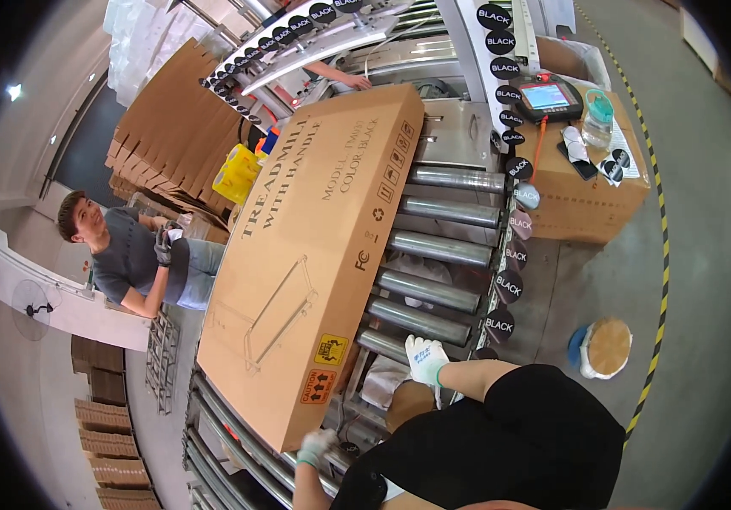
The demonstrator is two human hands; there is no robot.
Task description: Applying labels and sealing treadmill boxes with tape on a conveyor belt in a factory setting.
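A long, flat brown cardboard box (297,212) lies on the roller conveyor, printed with dark text and a line drawing. My left hand (316,446), in a white glove with a green cuff, is at the box's near lower corner; its fingers are smeared and partly hidden, so I cannot tell its grip. To the right of the box, by the near ends of the metal rollers (429,289), is my right hand (426,361), also gloved. Its fingers look curled in, and nothing shows in them. Yellow and orange labels (324,374) are on the box's near end.
At left, a person (148,246) holds something small and white. Another person's hand (352,81) reaches in beyond the box. A carton (591,200) at right carries a handheld screen device (550,98) and a bottle (597,119). A round stool (605,347) stands on the floor. Flattened cartons (174,127) are stacked behind.
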